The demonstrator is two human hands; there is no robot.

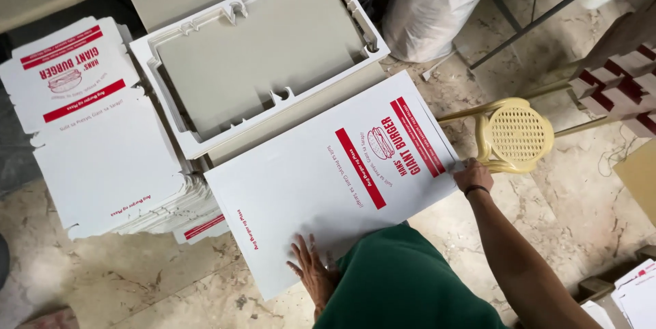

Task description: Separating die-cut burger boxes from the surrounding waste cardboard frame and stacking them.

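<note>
Head view: flat white cardboard box blank with red print (335, 179) lies on grey-and-white folding jig (263, 49). Left hand (312, 269) pressed flat on near edge, right hand (473, 175) pinching far corner. Positioning step, I judge; next needs square alignment.

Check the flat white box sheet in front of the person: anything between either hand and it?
Nothing visible. The left hand lies flat on the near edge of the flat box sheet, and the right hand touches its far right edge. The sheet's top is bare. The yellow stool stands just beyond the right hand, off the sheet.
</note>
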